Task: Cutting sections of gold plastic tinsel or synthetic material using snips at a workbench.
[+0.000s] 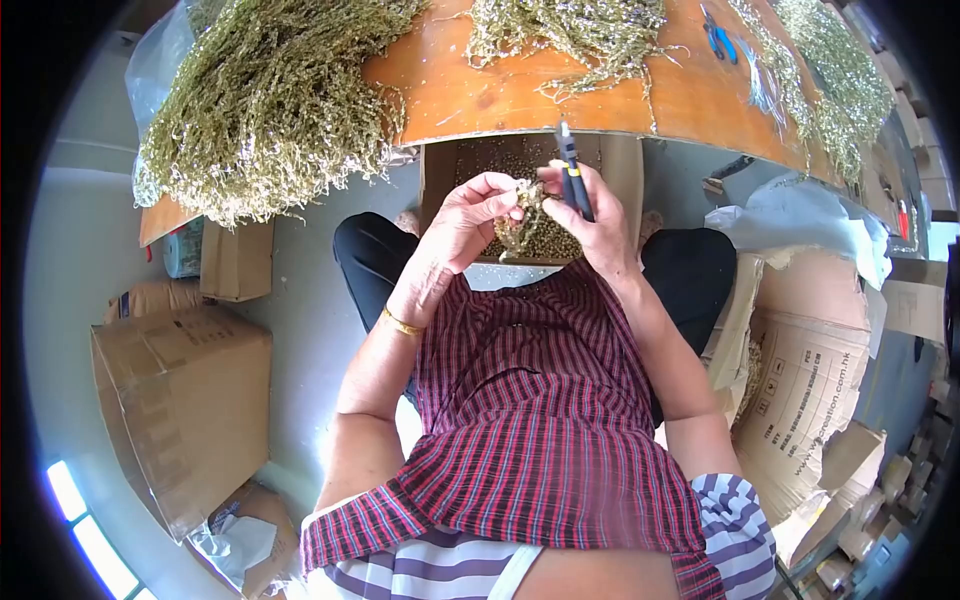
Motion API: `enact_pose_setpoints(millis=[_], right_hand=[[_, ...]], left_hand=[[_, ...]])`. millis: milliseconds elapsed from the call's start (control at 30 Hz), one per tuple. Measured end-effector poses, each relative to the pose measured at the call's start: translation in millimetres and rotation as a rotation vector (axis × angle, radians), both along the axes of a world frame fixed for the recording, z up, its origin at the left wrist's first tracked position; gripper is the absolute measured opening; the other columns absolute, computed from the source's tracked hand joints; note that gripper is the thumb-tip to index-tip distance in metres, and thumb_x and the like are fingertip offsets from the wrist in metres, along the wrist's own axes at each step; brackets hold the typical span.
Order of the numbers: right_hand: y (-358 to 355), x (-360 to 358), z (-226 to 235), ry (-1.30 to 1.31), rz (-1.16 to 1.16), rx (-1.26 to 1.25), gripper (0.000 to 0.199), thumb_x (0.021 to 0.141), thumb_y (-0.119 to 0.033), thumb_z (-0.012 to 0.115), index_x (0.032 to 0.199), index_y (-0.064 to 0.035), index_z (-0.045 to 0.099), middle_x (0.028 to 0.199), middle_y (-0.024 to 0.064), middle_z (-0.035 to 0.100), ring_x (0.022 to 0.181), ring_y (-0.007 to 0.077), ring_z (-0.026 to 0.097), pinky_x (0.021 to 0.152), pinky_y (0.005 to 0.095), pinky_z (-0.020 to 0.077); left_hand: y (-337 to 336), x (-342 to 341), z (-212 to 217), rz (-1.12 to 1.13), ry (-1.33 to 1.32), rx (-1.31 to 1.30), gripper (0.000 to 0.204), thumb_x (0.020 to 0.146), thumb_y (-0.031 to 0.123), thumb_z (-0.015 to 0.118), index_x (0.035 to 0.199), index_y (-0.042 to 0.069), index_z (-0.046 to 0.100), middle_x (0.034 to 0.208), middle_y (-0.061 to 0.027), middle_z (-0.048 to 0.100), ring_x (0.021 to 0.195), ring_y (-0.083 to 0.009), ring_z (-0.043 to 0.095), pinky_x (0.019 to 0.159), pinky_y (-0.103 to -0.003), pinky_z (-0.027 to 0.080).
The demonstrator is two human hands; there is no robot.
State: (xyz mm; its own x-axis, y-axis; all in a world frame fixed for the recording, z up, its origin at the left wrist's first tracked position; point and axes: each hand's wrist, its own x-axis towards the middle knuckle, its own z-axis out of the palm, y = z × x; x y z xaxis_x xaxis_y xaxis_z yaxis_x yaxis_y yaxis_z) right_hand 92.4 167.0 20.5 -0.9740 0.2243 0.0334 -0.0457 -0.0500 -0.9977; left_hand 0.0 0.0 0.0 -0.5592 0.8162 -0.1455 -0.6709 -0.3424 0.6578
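sprig (pixel 527 215) half hidden by hand (pixel 470 215)

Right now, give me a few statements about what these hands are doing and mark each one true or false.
1. The right hand holds a dark-handled tool. True.
2. The left hand rests on the table. False: it is raised, pinching a small plant bunch.
3. An open cardboard box sits under the hands. True.
4. The orange table is bare. False: dried plant piles cover much of it.
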Motion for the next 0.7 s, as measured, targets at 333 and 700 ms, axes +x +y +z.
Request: enact_pose_setpoints(millis=[333, 700], right_hand=[[-3.7, -5.0, -1.3, 0.024, -0.077, -0.003, 0.036, 0.078, -0.001, 0.06, 0.112, -0.0037, 0.048, 0.088, -0.002, 0.051, 0.082, 0.0043, 0.048, 0.075, 0.0193, 0.04], [-11.5, -6.5, -4.6, 0.123, -0.083, -0.104, 0.035, 0.079, -0.002, 0.059, 0.112, -0.0031, 0.047, 0.09, -0.0003, 0.051, 0.082, 0.005, 0.048, 0.074, 0.0198, 0.041]], left_hand=[[7.1, 6.5, 1.6, 0.238, 0.537, -0.129, 0.009, 0.077, -0.001, 0.061, 0.085, 0.002, 0.059, 0.092, -0.0062, 0.06, 0.083, -0.01, 0.054, 0.074, -0.024, 0.044], [13.2, 15.7, 14.4, 0.23, 0.45, -0.289, 0.017, 0.08, 0.001, 0.059, 0.096, 0.002, 0.056, 0.089, -0.0015, 0.059, 0.08, -0.0069, 0.055, 0.072, -0.02, 0.045]])
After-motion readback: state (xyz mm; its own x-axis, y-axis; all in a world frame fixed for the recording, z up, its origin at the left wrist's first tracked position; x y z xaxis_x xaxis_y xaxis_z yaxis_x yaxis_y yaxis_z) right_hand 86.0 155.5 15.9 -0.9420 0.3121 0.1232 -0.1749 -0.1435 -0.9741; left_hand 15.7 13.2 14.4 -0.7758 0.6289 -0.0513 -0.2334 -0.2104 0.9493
